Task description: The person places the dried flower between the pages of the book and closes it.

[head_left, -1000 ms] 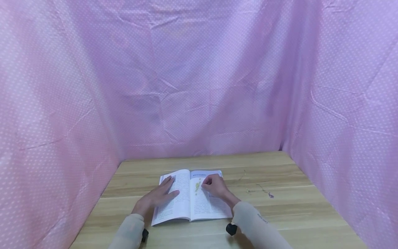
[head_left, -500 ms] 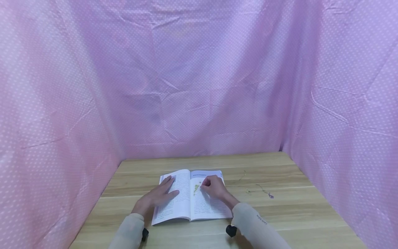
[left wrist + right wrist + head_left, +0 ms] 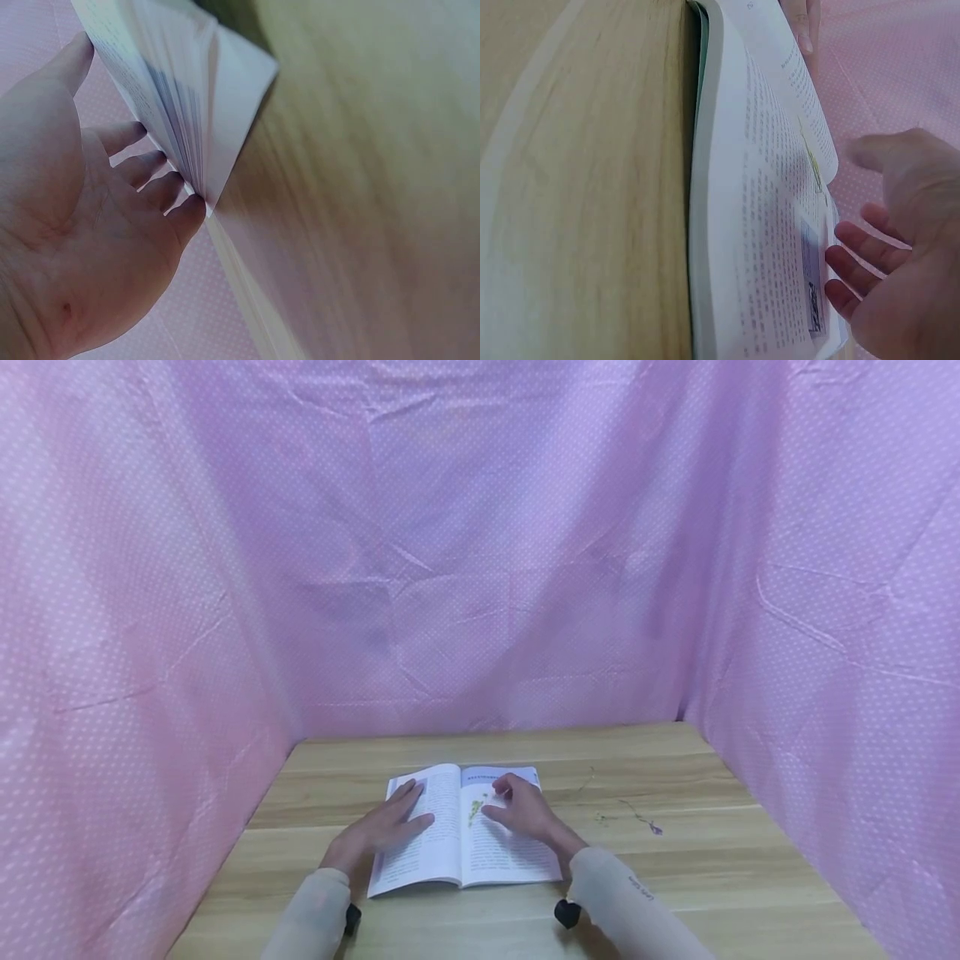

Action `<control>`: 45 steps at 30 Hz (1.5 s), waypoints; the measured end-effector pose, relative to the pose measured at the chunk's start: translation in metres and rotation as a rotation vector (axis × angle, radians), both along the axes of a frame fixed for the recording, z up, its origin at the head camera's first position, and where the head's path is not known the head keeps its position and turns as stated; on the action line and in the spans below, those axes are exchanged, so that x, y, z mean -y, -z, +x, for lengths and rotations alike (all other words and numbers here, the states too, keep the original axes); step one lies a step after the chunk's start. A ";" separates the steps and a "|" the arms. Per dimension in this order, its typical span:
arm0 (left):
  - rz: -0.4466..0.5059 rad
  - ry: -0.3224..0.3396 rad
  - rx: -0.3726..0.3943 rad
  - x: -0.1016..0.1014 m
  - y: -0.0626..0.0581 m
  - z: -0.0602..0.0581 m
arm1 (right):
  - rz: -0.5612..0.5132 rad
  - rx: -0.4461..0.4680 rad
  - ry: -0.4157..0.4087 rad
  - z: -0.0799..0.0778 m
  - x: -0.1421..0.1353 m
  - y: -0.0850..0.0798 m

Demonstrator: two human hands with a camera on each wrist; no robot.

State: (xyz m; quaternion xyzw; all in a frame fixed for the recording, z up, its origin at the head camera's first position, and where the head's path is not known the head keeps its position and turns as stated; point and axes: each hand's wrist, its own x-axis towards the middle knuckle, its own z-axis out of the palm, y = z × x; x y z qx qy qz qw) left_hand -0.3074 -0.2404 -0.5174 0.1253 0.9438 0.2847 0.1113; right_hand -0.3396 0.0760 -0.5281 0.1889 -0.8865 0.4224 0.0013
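Closest to me are the person's pale sleeves: the left sleeve [image 3: 311, 914] and the right sleeve [image 3: 622, 902], the latter with small lettering, each with a small black object at the wrist. Just past them a printed book [image 3: 442, 856] lies open on the wooden worktop [image 3: 735, 868]. The left hand [image 3: 381, 828] rests on its left page, fingers spread, thumb stretched out towards the spine. Over the right page is the right hand [image 3: 527, 812], its thumb well apart from the lightly bent fingers, pinching nothing that I can see; whether it touches the paper I can't tell. Just beside that thumb, a yellow-green sprig [image 3: 476, 808] lies on the right page, near the spine. To the right of the book, a purple-tipped sprig [image 3: 642, 821] and some thinner, fainter stems lie on the wood. Behind everything hangs pink dotted cloth [image 3: 480, 568], creased and shadowed.
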 end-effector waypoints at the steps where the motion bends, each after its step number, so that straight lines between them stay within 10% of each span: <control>1: -0.001 0.000 0.000 0.000 0.000 0.000 | -0.004 0.003 -0.004 0.000 -0.001 0.000; 45: -0.007 0.009 0.018 -0.002 -0.001 -0.003 | 0.421 0.046 -0.014 -0.054 -0.062 0.009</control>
